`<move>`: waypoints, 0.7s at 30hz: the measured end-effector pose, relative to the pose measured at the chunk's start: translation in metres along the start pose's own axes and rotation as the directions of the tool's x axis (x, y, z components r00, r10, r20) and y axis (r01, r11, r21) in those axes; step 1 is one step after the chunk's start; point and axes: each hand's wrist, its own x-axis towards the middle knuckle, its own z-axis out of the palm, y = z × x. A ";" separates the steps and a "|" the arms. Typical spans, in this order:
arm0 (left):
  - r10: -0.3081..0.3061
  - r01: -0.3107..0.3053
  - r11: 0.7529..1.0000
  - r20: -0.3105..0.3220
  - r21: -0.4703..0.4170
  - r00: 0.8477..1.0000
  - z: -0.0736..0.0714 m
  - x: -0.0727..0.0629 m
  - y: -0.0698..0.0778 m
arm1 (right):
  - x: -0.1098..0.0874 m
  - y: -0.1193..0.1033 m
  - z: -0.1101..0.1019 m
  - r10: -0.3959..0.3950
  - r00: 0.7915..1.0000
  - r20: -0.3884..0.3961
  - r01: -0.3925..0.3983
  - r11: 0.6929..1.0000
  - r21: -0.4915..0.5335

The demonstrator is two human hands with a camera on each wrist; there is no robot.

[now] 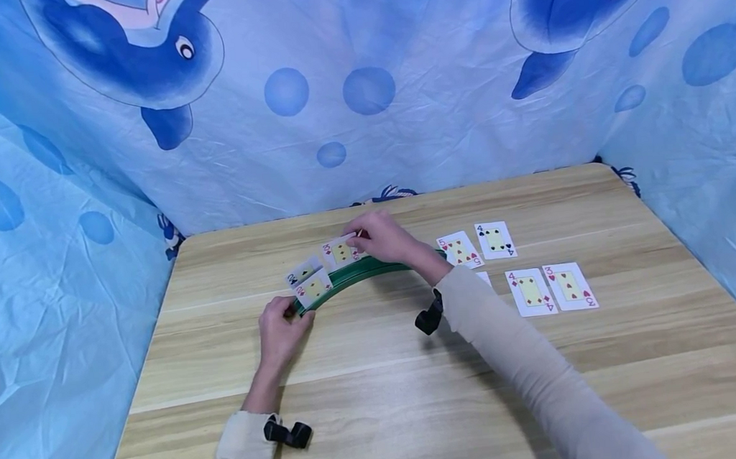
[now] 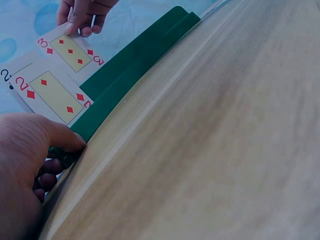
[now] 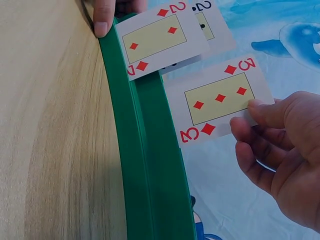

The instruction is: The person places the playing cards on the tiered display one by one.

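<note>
A curved green card holder (image 1: pixel 371 265) stands on the table. My left hand (image 1: pixel 280 333) grips its left end between thumb and fingers. The two of diamonds (image 3: pixel 160 37) stands in the holder near that end, with a black two (image 3: pixel 216 25) partly hidden behind it. My right hand (image 1: pixel 384 237) pinches the three of diamonds (image 3: pixel 220 100) by its edge with thumb and index finger. In the right wrist view this card's lower edge meets the holder's back row, beside the black two; how deep it sits is unclear.
On the wooden table (image 1: pixel 381 401), right of the holder, lie the five of hearts (image 1: pixel 459 250), four of spades (image 1: pixel 495 240), four of diamonds (image 1: pixel 531 292) and three of hearts (image 1: pixel 570 286). My right sleeve partly covers another card (image 1: pixel 485 277). A blue dolphin-print curtain (image 1: pixel 368 150) surrounds the table.
</note>
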 end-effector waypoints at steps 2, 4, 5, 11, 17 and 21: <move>0.001 -0.001 1.000 -0.001 0.004 1.000 0.001 0.000 0.000 | 0.000 -0.001 0.001 -0.002 1.000 0.002 0.002 1.000 -0.006; 0.003 -0.003 1.000 -0.002 0.006 1.000 0.001 0.000 -0.001 | 0.000 -0.001 0.002 0.000 1.000 0.005 0.000 1.000 -0.007; 0.005 -0.005 1.000 -0.003 0.008 1.000 0.002 0.000 -0.001 | 0.000 -0.001 0.002 0.002 1.000 0.009 -0.002 1.000 -0.006; 0.007 -0.007 1.000 0.002 0.011 1.000 0.001 0.000 -0.001 | -0.001 0.001 0.006 0.027 0.999 0.039 -0.027 1.000 -0.001; -0.017 0.017 1.000 0.009 0.000 1.000 0.001 0.001 -0.001 | -0.001 0.002 0.007 0.031 0.998 0.048 -0.031 1.000 -0.003; -0.022 0.022 1.000 0.007 0.005 1.000 0.001 0.000 0.000 | -0.002 0.003 0.006 0.033 0.998 0.056 -0.033 0.999 -0.001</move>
